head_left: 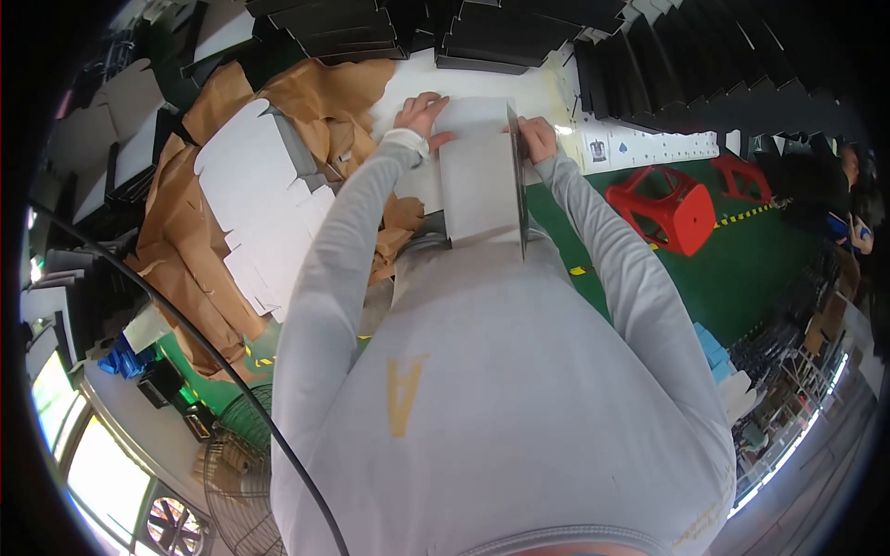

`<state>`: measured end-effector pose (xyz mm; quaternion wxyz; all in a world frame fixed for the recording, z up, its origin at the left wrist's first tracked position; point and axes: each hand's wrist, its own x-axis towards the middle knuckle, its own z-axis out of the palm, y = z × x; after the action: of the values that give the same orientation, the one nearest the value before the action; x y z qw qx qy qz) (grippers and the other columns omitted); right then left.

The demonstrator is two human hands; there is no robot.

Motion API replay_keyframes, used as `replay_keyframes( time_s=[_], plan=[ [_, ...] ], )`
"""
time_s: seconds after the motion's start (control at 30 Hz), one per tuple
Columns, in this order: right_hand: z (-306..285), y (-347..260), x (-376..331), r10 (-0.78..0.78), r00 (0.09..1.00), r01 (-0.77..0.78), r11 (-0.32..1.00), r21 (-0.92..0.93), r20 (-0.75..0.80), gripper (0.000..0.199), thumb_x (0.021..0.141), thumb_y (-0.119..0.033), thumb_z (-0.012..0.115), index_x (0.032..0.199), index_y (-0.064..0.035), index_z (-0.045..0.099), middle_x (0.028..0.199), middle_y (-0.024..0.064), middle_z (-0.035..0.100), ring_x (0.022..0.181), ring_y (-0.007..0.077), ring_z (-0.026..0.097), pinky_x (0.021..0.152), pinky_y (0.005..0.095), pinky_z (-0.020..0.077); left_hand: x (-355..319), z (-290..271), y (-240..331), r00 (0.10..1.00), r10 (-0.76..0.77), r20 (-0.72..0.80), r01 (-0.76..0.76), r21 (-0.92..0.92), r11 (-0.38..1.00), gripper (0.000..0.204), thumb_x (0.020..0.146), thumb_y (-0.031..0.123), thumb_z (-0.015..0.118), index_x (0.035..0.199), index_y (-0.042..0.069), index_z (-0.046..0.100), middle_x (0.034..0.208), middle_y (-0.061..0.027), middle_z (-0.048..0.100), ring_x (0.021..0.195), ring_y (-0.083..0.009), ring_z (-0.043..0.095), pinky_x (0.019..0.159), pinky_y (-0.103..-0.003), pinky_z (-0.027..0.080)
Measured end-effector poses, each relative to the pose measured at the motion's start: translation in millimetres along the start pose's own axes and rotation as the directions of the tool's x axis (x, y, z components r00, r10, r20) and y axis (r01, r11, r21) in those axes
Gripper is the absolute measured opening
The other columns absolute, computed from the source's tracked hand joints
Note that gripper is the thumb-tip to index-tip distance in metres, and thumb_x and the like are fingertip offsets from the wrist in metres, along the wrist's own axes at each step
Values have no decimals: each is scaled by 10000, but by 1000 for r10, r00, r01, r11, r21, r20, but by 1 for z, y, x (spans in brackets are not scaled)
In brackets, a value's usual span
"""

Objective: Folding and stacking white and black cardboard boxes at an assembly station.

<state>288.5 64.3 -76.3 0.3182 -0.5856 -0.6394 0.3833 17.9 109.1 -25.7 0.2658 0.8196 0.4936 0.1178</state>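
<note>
In front of my body lies a partly folded cardboard box (pixel 479 190), white inside, with one dark-edged side panel (pixel 517 176) standing up along its right. My left hand (pixel 422 118) is at the far left edge of the cardboard, fingers and thumb spread apart. My right hand (pixel 536 139) pinches the far end of the raised panel from the right; part of its fingers is hidden behind that panel. On the left, a pile of flat white cardboard blanks (pixel 260 199) rests on crumpled brown paper (pixel 190 278).
Stacks of black folded boxes (pixel 505 42) line the table's far side, with more boxes (pixel 714 69) at the far right. A red plastic stool (pixel 681 218) stands on the green floor (pixel 742 283). A black cable (pixel 199 338) crosses the left side. Another person's hand (pixel 862 236) shows at far right.
</note>
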Motion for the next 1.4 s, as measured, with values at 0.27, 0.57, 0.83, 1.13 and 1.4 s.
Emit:
replay_keyframes(
  time_s=[0.27,0.57,0.83,1.13,1.4],
  plan=[
    [24,-36,0,110,978,-33,922,385,-179,229,856,-251,493,843,-44,591,640,38,545,612,147,498,603,248,406,-3,-11,-4,990,22,142,-6,-116,993,527,667,165,669,1155,73,493,993,-132,420,933,-270,442,817,-319,385],
    [33,-54,8,292,935,-140,829,542,-204,230,816,-254,552,781,-34,608,616,13,528,559,94,468,501,231,378,-39,9,5,944,-299,-136,180,-545,819,308,720,326,677,792,28,654,546,-54,495,539,-164,445,526,-295,371],
    [9,-99,18,341,931,-324,617,717,127,431,891,-380,382,891,-36,642,697,32,565,655,128,510,650,243,420,-37,2,4,798,-545,255,567,-625,537,409,721,415,651,828,20,641,585,8,542,423,-66,438,405,-207,378],
    [20,-67,39,415,883,-422,494,760,221,533,861,-480,356,570,-68,530,608,23,496,536,119,414,553,220,329,-24,2,28,964,-180,196,164,91,982,329,692,319,661,874,59,573,901,-113,567,847,-291,550,735,-386,464],
    [21,-81,31,487,869,-407,598,691,90,431,819,-387,502,525,-89,399,561,44,459,530,135,416,521,238,334,2,17,20,928,352,121,-367,446,816,195,749,252,520,830,80,565,738,-68,557,732,-241,588,548,-354,500]
  ],
)
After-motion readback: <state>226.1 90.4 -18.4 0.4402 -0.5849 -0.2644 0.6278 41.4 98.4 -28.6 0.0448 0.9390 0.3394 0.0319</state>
